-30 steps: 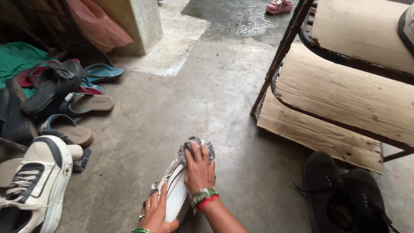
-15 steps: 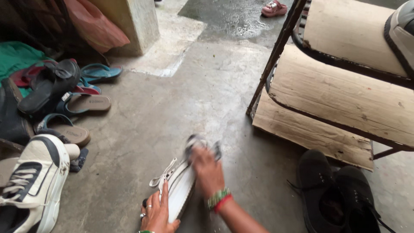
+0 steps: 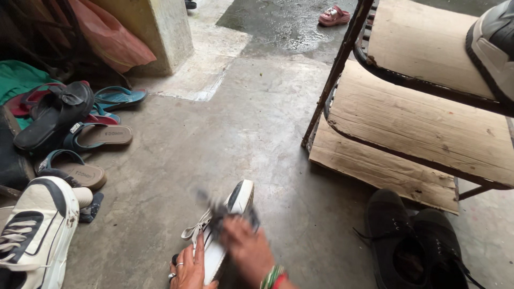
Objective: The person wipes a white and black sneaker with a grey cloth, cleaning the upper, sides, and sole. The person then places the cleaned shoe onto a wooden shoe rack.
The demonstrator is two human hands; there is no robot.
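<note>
Gripped from below by the left hand (image 3: 188, 270), a white sneaker (image 3: 227, 227) is kept tilted on its side just above the concrete floor (image 3: 225, 128), its sole edge turned upward and its toe pointing away from the person. Rings are seen on two fingers of that hand, and the loose white lace (image 3: 195, 231) hangs just beside its fingertips. On top of the shoe, the right hand (image 3: 247, 250) is pressed down over a dark cloth (image 3: 219, 211); both hand and cloth are blurred, so it cannot be told whether the fingers are closed round the cloth or merely laid on it. Green and red bangles (image 3: 274, 278) are worn at the right wrist.

To the right of the held shoe, near it on the floor, a pair of black lace-up shoes (image 3: 415, 246) is set side by side. Beyond them, a wooden rack with a dark metal frame (image 3: 423, 128) is seen, with a grey and white shoe (image 3: 495, 48) resting on its upper shelf. Well to the left of the grip, a white and black sneaker (image 3: 35, 230) is lying, and farther off a heap of sandals and slippers (image 3: 75, 126) is spread beside a concrete pillar (image 3: 158, 29). Far ahead, on wet ground, a small pink sandal (image 3: 334, 15) is left alone.
</note>
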